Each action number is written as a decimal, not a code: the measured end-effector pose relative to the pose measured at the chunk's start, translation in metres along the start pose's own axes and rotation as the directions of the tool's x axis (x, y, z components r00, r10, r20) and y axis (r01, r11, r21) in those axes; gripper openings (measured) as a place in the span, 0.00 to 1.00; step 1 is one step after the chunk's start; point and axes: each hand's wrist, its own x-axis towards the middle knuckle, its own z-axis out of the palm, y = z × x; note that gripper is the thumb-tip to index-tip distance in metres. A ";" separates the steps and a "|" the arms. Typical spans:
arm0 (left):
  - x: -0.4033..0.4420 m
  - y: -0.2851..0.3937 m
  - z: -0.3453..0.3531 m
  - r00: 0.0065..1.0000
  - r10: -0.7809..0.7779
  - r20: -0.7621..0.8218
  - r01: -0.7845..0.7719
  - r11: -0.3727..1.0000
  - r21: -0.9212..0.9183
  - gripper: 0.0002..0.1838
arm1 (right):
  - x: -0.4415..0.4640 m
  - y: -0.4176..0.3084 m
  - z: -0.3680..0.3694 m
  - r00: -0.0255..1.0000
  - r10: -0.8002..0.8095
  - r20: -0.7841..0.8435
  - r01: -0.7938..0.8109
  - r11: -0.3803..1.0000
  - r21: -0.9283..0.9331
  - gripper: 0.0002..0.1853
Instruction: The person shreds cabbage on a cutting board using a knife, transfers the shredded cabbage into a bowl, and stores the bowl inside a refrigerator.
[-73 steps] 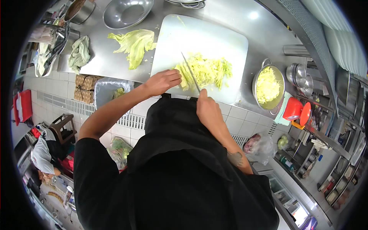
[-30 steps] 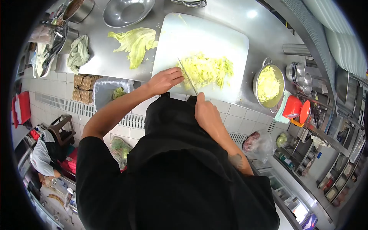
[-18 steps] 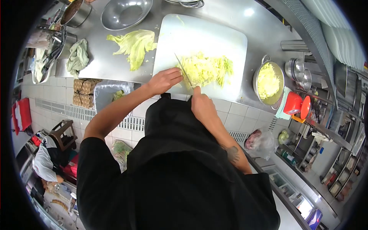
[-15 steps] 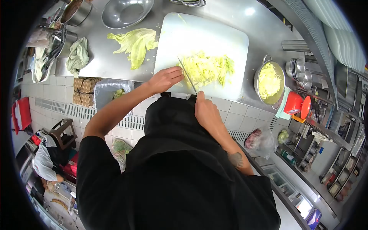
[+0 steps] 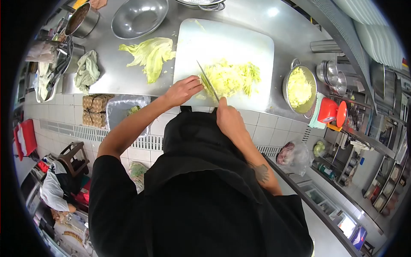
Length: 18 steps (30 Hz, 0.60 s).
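Steel counter, shredded lettuce beside both hands, right gripping knife, left curled.

Shredded lettuce lies on the board. Left of the board lies a leaf, with a bowl behind; right, a colander.

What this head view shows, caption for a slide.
Left hand at pale greens, right hand gripping a knife, white board beneath.

Bright, cool light from above — a small glare spot on the steel counter, the cutting board nearly washed out; edges bend and darken, far clutter looks soft.
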 end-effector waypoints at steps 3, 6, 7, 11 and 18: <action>-0.002 -0.004 0.001 0.999 0.038 -0.012 -0.037 0.999 0.012 0.20 | -0.008 -0.003 0.002 0.999 0.004 0.046 -0.002 0.999 -0.037 0.09; -0.003 -0.005 -0.001 1.000 0.019 -0.004 -0.019 1.000 0.010 0.20 | 0.013 0.007 0.047 1.000 -0.015 -0.009 0.014 0.999 -0.044 0.08; -0.001 -0.006 -0.001 1.000 0.022 -0.009 -0.021 1.000 0.013 0.20 | 0.025 0.007 0.052 0.995 -0.061 -0.081 0.059 0.998 -0.033 0.08; -0.007 -0.004 -0.009 0.997 0.064 0.048 -0.065 0.998 0.019 0.19 | 0.021 -0.005 0.033 0.996 -0.037 -0.080 0.034 0.999 -0.041 0.09; -0.010 -0.009 -0.005 0.996 0.068 0.052 -0.071 0.996 0.046 0.18 | 0.036 0.000 0.059 0.992 -0.050 -0.115 0.053 0.998 0.023 0.08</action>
